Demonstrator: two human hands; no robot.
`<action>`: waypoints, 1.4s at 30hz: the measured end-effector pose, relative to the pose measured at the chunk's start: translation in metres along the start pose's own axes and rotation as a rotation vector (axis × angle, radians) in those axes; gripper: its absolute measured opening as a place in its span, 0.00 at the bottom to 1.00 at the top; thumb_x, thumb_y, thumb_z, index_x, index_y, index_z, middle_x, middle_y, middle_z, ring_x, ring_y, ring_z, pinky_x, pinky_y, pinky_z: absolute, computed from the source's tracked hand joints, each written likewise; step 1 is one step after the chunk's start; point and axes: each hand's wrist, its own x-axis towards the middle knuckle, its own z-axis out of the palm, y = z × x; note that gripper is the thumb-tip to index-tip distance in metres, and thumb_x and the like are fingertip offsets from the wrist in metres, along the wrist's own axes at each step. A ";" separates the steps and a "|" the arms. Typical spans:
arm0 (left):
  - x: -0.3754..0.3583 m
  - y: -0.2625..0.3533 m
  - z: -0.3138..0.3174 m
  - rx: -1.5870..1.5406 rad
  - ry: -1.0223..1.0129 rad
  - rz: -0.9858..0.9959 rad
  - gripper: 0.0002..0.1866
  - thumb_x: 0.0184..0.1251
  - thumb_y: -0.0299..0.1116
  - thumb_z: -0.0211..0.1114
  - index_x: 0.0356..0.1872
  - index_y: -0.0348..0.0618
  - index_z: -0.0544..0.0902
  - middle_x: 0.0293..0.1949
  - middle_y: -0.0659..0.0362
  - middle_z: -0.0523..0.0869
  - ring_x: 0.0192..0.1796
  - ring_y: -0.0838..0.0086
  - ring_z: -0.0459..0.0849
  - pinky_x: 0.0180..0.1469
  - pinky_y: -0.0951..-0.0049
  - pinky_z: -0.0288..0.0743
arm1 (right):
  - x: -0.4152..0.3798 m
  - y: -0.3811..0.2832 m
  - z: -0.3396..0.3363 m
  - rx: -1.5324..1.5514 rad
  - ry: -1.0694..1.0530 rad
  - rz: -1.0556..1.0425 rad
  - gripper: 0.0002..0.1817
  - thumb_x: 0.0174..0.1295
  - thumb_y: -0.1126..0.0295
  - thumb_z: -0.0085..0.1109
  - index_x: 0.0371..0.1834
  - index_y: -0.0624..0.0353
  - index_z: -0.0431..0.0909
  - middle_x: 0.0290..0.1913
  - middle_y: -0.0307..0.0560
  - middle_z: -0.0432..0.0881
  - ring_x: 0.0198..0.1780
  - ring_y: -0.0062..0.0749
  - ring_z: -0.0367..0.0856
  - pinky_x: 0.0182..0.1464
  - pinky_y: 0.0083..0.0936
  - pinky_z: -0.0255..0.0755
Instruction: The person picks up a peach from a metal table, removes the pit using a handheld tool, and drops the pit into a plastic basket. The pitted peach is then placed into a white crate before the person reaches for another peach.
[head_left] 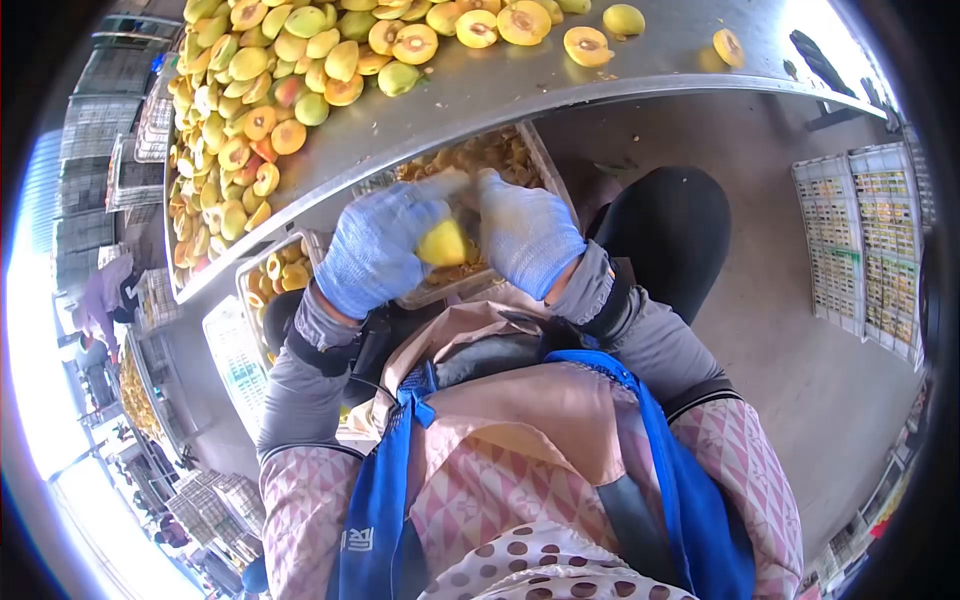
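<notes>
My left hand (383,243), in a blue knitted glove, is closed on a yellow fruit piece (443,243) that shows beside its fingers. Close by on the right, my right hand (530,232), gloved alike, has its fingers pressed together; what they hold, if anything, is blurred. Both hands are over a crate (548,172) with brownish scraps inside. Halved yellow-green fruits (290,48) with brown centres are heaped on the metal table (480,100) beyond my hands. A few halves lie apart on its right part.
Left of my knees stands a crate of fruit halves (240,290) beside a white basket (232,350). Stacked crates (860,245) are on the floor at right. More crates (105,125) and a person (102,300) appear at far left.
</notes>
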 end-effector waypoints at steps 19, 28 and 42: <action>-0.018 0.013 0.007 -1.230 0.467 -0.676 0.33 0.67 0.38 0.67 0.70 0.38 0.67 0.47 0.60 0.84 0.37 0.81 0.83 0.33 0.85 0.78 | 0.008 -0.023 0.011 0.549 0.096 -0.160 0.20 0.68 0.58 0.59 0.50 0.65 0.73 0.29 0.61 0.83 0.30 0.57 0.82 0.31 0.42 0.75; -0.010 0.015 0.028 -1.277 0.729 -0.751 0.32 0.78 0.61 0.43 0.59 0.39 0.75 0.49 0.56 0.83 0.50 0.73 0.82 0.56 0.72 0.77 | 0.004 -0.030 0.016 0.310 0.120 -0.143 0.18 0.67 0.60 0.61 0.43 0.66 0.72 0.22 0.59 0.80 0.25 0.55 0.81 0.26 0.43 0.73; -0.003 0.009 0.054 -0.748 0.842 -0.522 0.28 0.80 0.54 0.45 0.58 0.35 0.75 0.50 0.55 0.80 0.50 0.72 0.79 0.57 0.71 0.73 | 0.002 -0.036 0.018 0.623 0.036 -0.024 0.14 0.69 0.63 0.59 0.42 0.64 0.71 0.28 0.64 0.80 0.33 0.61 0.82 0.30 0.43 0.72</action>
